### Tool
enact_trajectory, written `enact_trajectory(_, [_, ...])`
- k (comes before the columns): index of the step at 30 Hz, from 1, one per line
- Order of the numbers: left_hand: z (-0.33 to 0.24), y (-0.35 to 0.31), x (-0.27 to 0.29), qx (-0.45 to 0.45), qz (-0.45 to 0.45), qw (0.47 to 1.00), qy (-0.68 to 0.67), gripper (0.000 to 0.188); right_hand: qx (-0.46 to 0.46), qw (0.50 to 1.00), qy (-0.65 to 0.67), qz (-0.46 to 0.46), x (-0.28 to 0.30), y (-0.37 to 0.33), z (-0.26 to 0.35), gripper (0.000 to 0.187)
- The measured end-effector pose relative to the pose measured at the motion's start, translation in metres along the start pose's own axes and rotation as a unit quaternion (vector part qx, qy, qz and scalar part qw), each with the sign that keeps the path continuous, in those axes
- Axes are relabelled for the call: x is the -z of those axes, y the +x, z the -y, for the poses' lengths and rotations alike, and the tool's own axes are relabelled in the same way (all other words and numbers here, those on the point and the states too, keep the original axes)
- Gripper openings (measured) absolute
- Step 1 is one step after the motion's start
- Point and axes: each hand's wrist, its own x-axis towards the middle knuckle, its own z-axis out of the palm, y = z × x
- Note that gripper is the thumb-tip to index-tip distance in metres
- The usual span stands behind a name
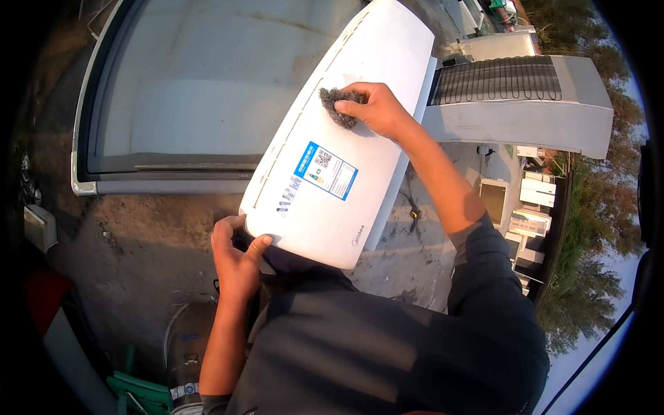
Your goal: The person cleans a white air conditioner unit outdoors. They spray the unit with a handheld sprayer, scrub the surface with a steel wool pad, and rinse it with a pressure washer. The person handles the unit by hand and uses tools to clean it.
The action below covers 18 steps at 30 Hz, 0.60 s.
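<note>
A long white plastic cover, seemingly the front panel of an air conditioner, runs from the frame's centre toward the upper middle, its near end propped against the person's dark-clothed body, which hides whatever lies below. The left hand, at lower centre-left, clamps the panel's near corner, thumb on top and fingers tucked out of sight beneath. The right hand, upper centre, presses a grey scouring wad against the panel's face, fingers closed over it. A blue-bordered label sits mid-panel. At upper left lies a grey glass-topped cabinet, its far edge cut off.
</note>
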Motion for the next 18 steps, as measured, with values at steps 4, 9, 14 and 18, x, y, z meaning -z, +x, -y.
enact_trajectory(4, [-0.003, -0.004, 0.003, -0.010, 0.018, 1.000, 0.010, 0.059, 0.025, 0.919, -0.241, -0.311, 0.070, 0.105, -0.011, 0.032])
enact_trajectory(9, [0.003, -0.005, 0.000, 0.006, 0.003, 0.999, -0.042, 0.056, 0.069, 0.898, -0.257, -0.352, 0.087, 0.076, -0.022, 0.038])
enact_trajectory(14, [-0.005, 0.003, 0.002, -0.001, 0.015, 1.000, 0.001, 0.056, 0.036, 0.989, -0.050, -0.131, -0.028, 0.025, 0.019, 0.037])
enact_trajectory(18, [0.006, -0.005, -0.002, 0.000, -0.001, 1.000, -0.011, 0.056, 0.082, 0.962, 0.259, -0.034, -0.048, 0.007, 0.077, 0.034])
